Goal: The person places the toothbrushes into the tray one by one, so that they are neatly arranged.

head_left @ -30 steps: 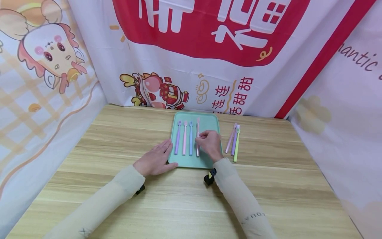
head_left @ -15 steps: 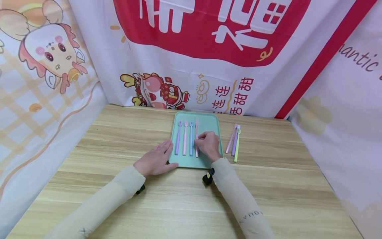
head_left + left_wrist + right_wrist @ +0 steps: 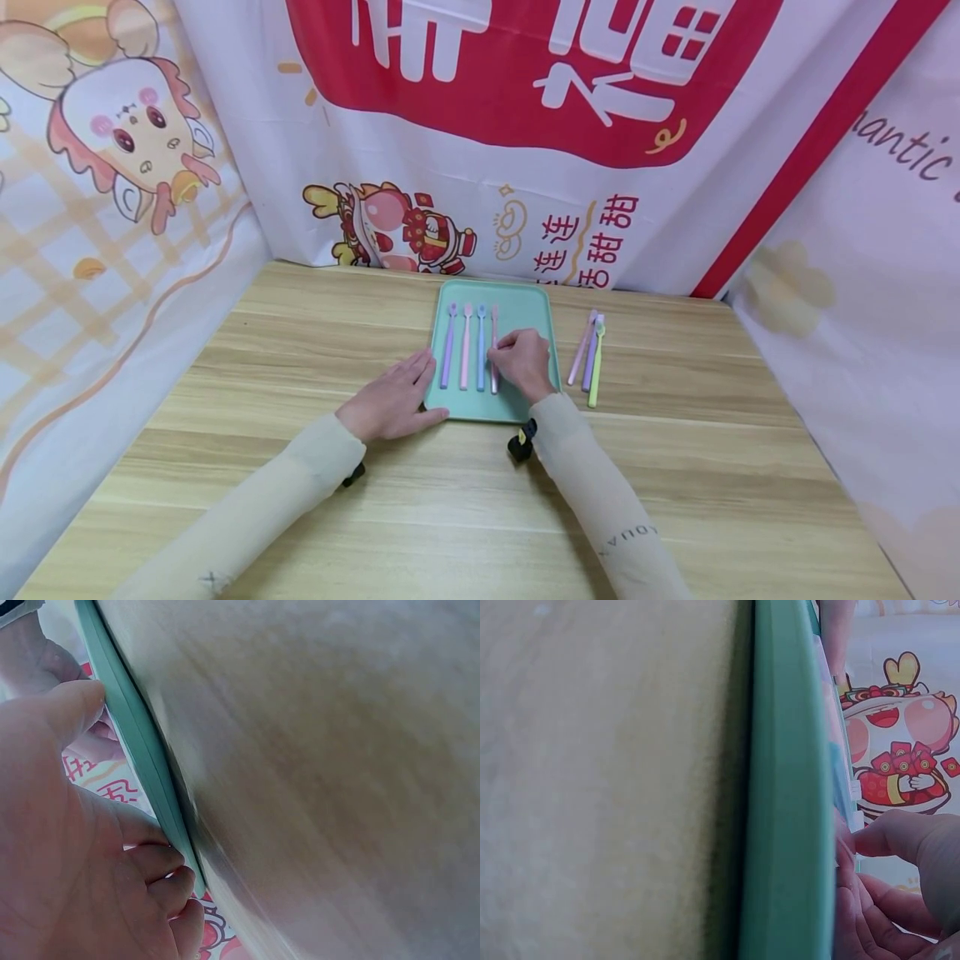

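Observation:
In the head view a mint-green tray (image 3: 527, 304) lies on the table. A purple toothbrush (image 3: 448, 350), a pink toothbrush (image 3: 465, 350) and a blue toothbrush (image 3: 482, 350) lie side by side in it. To their right, my right hand (image 3: 522, 360) pinches a rose-pink toothbrush (image 3: 494, 325), roughly parallel to the blue one. The tray's side hides most of that grip in the right wrist view. My left hand (image 3: 393, 402) rests on the tray's left edge with its fingers extended; in the left wrist view thumb and fingertips touch the tray's rim (image 3: 142, 742).
Right of the tray, a pink-purple toothbrush (image 3: 581, 350), a purple toothbrush (image 3: 589, 362) and a yellow-green toothbrush (image 3: 596, 371) lie close together on the wooden table (image 3: 450, 517). A printed cloth (image 3: 480, 150) hangs behind the table's far edge.
My right hand has shifted slightly left and toward me with the rose-pink toothbrush, which now lies closer to the blue one. My left hand has stayed on the tray's edge.

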The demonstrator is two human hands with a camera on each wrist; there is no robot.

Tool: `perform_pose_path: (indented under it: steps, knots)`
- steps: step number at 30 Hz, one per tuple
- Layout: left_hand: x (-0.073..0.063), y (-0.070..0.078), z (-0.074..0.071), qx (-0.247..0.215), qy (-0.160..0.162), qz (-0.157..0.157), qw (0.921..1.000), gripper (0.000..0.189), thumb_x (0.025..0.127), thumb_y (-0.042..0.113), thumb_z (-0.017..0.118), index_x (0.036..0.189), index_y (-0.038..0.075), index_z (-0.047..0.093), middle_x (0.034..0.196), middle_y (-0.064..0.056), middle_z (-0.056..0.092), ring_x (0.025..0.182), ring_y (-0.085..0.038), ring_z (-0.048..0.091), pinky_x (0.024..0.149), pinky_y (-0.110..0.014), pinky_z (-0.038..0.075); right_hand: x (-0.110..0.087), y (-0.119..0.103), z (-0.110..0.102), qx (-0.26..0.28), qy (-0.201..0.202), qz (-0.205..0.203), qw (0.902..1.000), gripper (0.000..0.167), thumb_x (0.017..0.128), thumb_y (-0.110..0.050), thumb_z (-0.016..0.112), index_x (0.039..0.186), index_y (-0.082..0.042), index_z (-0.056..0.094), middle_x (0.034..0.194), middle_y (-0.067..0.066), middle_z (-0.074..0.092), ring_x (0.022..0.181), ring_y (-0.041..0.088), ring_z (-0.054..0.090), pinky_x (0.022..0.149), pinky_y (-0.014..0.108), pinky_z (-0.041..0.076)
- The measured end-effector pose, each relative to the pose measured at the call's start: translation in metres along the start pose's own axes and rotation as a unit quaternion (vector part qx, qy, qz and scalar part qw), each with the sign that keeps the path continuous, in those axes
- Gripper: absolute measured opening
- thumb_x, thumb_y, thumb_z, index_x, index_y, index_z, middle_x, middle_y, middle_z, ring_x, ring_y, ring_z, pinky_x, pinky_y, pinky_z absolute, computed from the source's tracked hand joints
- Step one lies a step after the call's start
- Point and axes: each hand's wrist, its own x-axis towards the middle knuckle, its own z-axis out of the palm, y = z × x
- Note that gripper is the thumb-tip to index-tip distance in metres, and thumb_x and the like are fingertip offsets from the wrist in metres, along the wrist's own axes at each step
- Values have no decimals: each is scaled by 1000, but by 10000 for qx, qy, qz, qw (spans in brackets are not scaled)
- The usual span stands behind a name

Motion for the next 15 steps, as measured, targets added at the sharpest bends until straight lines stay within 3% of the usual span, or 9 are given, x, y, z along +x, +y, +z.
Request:
perform_pose_path:
  steps: [15]
  knots:
    - [1, 0, 1, -18, -10, -41, 10000, 93, 106, 61, 50, 166, -4, 21, 177, -22, 14, 166, -39, 15, 134, -54, 22, 2, -3, -1, -223, -1, -16, 9998, 4, 86, -14, 83, 89, -10, 83, 88, 4, 80, 77, 15, 73, 77, 32, 62]
